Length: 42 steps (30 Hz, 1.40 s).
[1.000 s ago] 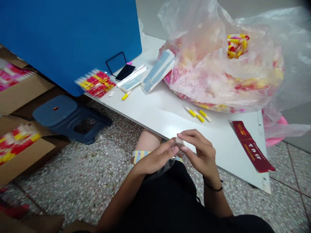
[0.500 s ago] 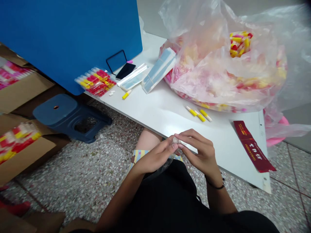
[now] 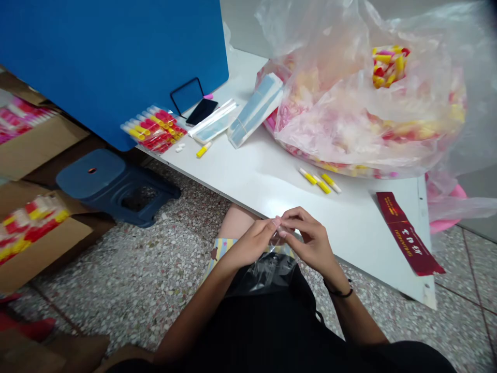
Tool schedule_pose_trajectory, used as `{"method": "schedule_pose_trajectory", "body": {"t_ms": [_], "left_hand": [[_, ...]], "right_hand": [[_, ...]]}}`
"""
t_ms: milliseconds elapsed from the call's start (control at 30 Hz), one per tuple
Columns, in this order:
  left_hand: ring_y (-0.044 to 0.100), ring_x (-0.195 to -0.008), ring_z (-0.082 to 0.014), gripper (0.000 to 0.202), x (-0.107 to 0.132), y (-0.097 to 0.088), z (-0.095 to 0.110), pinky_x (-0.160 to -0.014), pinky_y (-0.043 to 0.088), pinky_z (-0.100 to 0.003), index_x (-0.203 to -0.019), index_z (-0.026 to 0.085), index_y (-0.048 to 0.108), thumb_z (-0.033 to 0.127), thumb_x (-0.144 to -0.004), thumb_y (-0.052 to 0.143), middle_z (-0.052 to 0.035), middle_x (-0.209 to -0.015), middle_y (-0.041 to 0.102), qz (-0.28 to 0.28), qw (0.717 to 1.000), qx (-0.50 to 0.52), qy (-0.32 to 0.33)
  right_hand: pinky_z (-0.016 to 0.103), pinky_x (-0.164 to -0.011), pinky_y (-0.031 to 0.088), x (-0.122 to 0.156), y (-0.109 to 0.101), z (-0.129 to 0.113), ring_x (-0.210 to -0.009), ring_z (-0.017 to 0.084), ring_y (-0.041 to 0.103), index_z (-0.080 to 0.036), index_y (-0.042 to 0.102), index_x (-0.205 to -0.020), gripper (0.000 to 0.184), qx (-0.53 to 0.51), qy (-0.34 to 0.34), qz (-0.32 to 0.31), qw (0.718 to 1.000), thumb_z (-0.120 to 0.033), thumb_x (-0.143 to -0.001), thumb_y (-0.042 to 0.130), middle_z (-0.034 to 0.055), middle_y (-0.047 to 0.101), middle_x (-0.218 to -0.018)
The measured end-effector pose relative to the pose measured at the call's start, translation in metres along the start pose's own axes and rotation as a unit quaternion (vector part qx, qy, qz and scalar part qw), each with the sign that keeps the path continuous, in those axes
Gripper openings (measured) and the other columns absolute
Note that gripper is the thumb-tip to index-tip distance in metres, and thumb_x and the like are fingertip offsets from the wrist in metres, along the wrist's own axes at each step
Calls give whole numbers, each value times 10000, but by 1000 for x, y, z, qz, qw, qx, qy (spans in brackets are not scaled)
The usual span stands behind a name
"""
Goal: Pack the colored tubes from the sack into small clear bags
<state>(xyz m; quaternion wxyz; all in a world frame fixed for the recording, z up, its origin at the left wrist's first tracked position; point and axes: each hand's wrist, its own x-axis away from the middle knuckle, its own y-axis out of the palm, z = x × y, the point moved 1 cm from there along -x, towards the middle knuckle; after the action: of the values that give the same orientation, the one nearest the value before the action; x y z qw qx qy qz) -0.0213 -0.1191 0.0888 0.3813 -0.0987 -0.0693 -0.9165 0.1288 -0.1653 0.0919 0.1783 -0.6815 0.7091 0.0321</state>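
Structurally, a white table [image 3: 248,178] is forming the work surface; a large translucent sack [image 3: 330,119] of red, yellow and pink pieces is occupying its far right part; a packed bundle [image 3: 155,129] of coloured tubes is lying at the left end, while a stack of clear sleeves [image 3: 256,111] is lying just beside the sack; a clear bag [image 3: 269,274] is hanging below the fingertips over the lap, off the table's near edge, with dark clothing showing through it; the left hand [image 3: 251,244] is pinching the film near its upper edge between thumb and forefinger; the right hand [image 3: 313,242] is curving in from the opposite side, its tips meeting at the same edge, though whether they are gripping film cannot be told; three yellow-and-white tubes [image 3: 322,185] are lying on the table beyond the hands; judging by this posture, the step in hand is working the bag's mouth, and the next move is probably calling for steady opposed fingertips that are separating the thin layers without creasing them.
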Motion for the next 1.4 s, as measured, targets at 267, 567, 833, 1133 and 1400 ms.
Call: {"method": "schedule_pose_trajectory", "body": {"t_ms": [267, 567, 833, 1133, 1400], "left_hand": [[595, -1016, -215, 570, -11, -10, 0, -964, 446, -352, -1039, 141, 652, 628, -900, 390, -86, -1016, 671, -69, 998, 2, 12], [600, -869, -189, 530, -22, 2, -4, -811, 473, -293, -949, 126, 624, 575, -928, 344, -68, -890, 664, -29, 999, -17, -8], [549, -788, -155, 361, -22, 2, -12, -745, 419, -253, -759, 158, 526, 369, -960, 313, -18, -776, 577, 22, 980, -196, 37], [453, -545, -137, 400, -52, 10, 14, -573, 323, -254, -590, 163, 504, 279, -937, 343, -1, -536, 482, -101, 909, -405, 15], [543, -593, -184, 411, -149, 21, 35, -658, 402, -280, -575, 157, 608, 316, -918, 445, -41, -520, 548, -153, 868, -468, 64]], "right_hand": [[317, -700, 511, 4, -5, 0, -822, 167, 621, -280, 704, -1077, 311, -4, 5, 19, 1000, -109, -826, 634, 41, 673, -910], [313, -737, 518, 16, 6, 14, -799, 166, 625, -227, 616, -1108, 303, 5, 97, 97, 991, -202, -809, 648, 35, 663, -893], [296, -681, 518, 17, -13, 20, -670, 161, 652, -193, 568, -871, 200, -83, 254, 15, 963, -342, -786, 671, 15, 684, -699], [228, -497, 518, 7, -42, 45, -530, 142, 648, -135, 696, -809, 352, -212, 403, -65, 888, -394, -600, 811, 31, 686, -655], [179, -430, 461, -21, -68, 75, -491, 91, 575, -144, 663, -834, 360, -203, 350, 131, 905, -291, -537, 804, 17, 666, -672]]}}
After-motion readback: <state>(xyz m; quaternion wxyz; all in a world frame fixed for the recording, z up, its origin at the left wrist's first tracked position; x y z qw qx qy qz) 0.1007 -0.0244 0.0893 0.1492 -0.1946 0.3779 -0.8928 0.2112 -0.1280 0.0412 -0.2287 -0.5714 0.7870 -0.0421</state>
